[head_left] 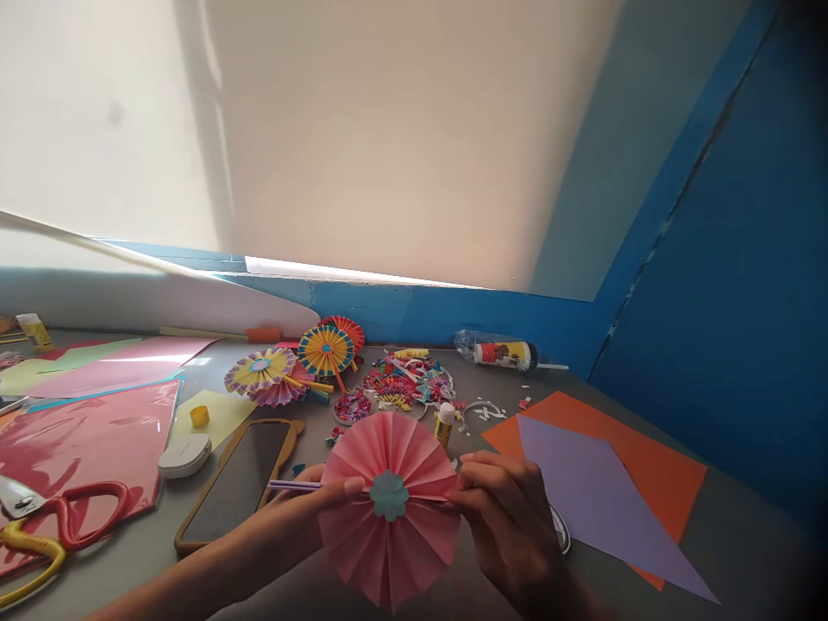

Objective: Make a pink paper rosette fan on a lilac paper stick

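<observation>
A round pink pleated paper fan (388, 565) is held up over the grey table between my two hands. At its centre sits a light blue scalloped paper piece (389, 496). My left hand (323, 498) grips the fan's left side, thumb on the front near the centre. A thin lilac stick (294, 486) pokes out to the left from under that hand. My right hand (508, 509) pinches the fan's right edge with thumb and fingers. Behind the fan, a glue stick (445, 423) with a white top stands upright.
Finished paper fans (327, 349) and paper scraps (407, 379) lie at the back. A phone (236, 483), a white case (185, 455), a yellow cap (199, 416) and scissors (61, 526) are left. Purple paper (601, 492) overlaps orange paper (666, 466) at right, below a wrapped bottle (504, 354).
</observation>
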{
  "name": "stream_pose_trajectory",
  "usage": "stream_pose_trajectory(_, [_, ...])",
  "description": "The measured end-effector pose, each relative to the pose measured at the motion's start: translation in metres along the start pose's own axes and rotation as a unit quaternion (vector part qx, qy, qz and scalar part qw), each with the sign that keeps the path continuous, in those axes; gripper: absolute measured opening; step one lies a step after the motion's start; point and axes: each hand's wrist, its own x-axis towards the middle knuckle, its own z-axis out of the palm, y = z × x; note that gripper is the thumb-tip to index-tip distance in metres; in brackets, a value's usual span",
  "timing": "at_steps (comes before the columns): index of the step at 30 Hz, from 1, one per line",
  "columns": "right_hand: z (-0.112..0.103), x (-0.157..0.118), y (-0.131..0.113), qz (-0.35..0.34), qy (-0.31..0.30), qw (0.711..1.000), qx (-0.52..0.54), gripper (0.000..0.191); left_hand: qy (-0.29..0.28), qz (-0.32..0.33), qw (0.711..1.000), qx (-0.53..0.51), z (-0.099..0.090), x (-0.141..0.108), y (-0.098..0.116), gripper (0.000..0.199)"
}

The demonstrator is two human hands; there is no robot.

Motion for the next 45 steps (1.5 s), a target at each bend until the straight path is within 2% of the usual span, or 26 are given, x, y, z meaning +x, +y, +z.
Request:
stream_pose_trajectory(4, [-0.002,0.005,0.001,0.028,0.002,0.999,0.041,0.019,0.030,0.013,0.999,0.022,-0.001,0.001,0.001,0.023])
stream_pose_trajectory(10, [-0.004,0.004,0.005,0.095,-0.010,0.993,0.068,0.014,0.064,0.011,0.998,0.025,0.009,-0.002,0.009,0.030])
stream_pose_trajectory(13, [-0.002,0.004,0.005,0.021,-0.069,0.997,0.018,0.012,0.056,0.015,0.998,0.022,0.011,-0.002,0.011,0.033])
stream_pose_trajectory(17, [0.002,0.005,0.001,-0.077,-0.142,0.984,-0.078,0.017,0.056,0.018,0.998,0.039,0.008,-0.002,0.007,0.029])
stream_pose_trajectory(20, [0.003,0.001,-0.001,-0.124,-0.177,0.970,-0.110,0.018,0.071,0.019,0.996,0.044,0.007,-0.001,0.004,0.024])
stream_pose_trajectory(23, [0.004,-0.004,-0.001,-0.151,-0.206,0.958,-0.130,0.016,0.062,0.013,0.997,0.039,0.006,0.001,0.004,0.023])
stream_pose_trajectory(26, [0.002,-0.003,-0.001,-0.141,-0.197,0.962,-0.129,0.017,0.058,0.011,0.998,0.030,0.005,0.003,0.004,0.024])
stream_pose_trajectory(32, [0.002,0.006,-0.006,-0.081,-0.129,0.979,-0.135,0.021,0.056,0.019,0.998,-0.009,0.003,0.004,0.003,0.036])
stream_pose_trajectory(34, [0.006,0.004,-0.008,-0.076,-0.131,0.980,-0.129,0.024,0.055,0.031,0.998,-0.023,0.002,0.005,0.002,0.036])
stream_pose_trajectory(41, [0.017,-0.005,-0.009,-0.077,-0.134,0.979,-0.134,0.014,0.029,0.044,0.998,-0.019,-0.003,0.007,0.000,0.036])
stream_pose_trajectory(45, [0.020,-0.007,-0.006,-0.060,-0.137,0.980,-0.133,0.017,0.015,0.053,0.998,-0.019,-0.004,0.007,-0.003,0.036])
